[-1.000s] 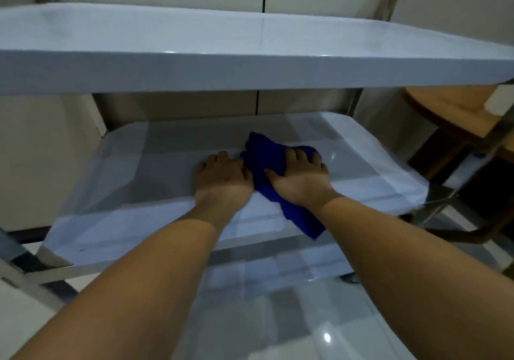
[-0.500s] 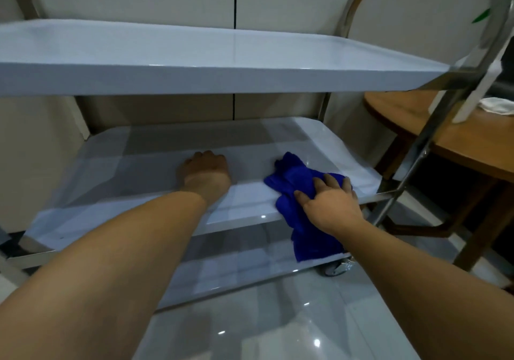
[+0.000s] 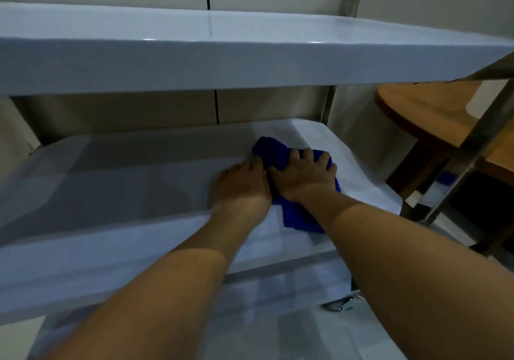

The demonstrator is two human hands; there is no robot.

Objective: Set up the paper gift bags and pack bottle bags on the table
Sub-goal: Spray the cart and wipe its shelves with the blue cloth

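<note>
A blue cloth point(image 3: 271, 148) lies crumpled on the middle shelf point(image 3: 125, 181) of a white cart, towards its right end. My right hand point(image 3: 303, 174) presses flat on the cloth with its fingers spread. My left hand point(image 3: 243, 184) rests palm down on the shelf right beside it, its fingertips at the cloth's left edge. No paper gift bags or bottle bags are in view.
The cart's top shelf point(image 3: 222, 53) hangs over the hands, and a lower shelf point(image 3: 278, 290) lies beneath. A metal cart post point(image 3: 467, 148) rises at the right. Behind it stands a round wooden table point(image 3: 422, 109). A caster point(image 3: 338, 305) sits on the glossy tiled floor.
My right hand slid the cloth from the shelf's front edge back onto the shelf. My left hand moved right until it met the right hand.
</note>
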